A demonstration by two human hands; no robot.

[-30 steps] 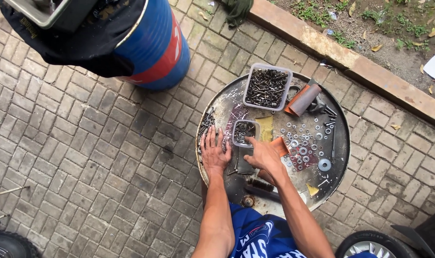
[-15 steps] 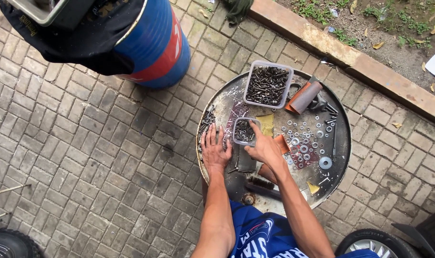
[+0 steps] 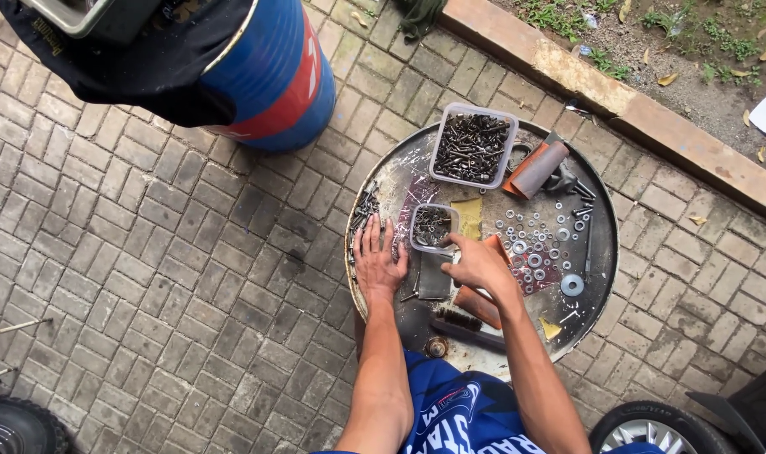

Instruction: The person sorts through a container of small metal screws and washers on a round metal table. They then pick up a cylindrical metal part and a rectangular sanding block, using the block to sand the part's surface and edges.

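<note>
**A:** What does the view from above show?

**B:** A person crouches over a round metal tray lying on grey brick paving. Both bare forearms reach up from the bottom edge.

**A:** Where are the hands?

**B:** The left hand lies flat, palm down, on the tray's left part, its fingers spread and holding nothing. The right hand is just right of it, fingers curled together with the tips at the lower right corner of a small clear tub. Whether they pinch anything cannot be told.

**A:** What is in that tub?

**B:** Dark little metal pieces. It sits near the tray's middle, between the 2 hands and slightly above them.

**A:** Any other containers?

**B:** 1 larger clear rectangular tub, at the tray's top edge, heaped with dark screws and bolts. Right of it lies a rust-brown tube.

**A:** And loose parts?

**B:** Silver washers are scattered across the right half, with 1 bigger washer lower down. A yellow scrap lies just right of the small tub. Black screws pile up at the left rim.

**A:** Around the tray?

**B:** A blue drum with a red and white band stands at upper left, draped in black cloth. A concrete kerb runs diagonally at upper right. Tyres show at both bottom corners.
</note>
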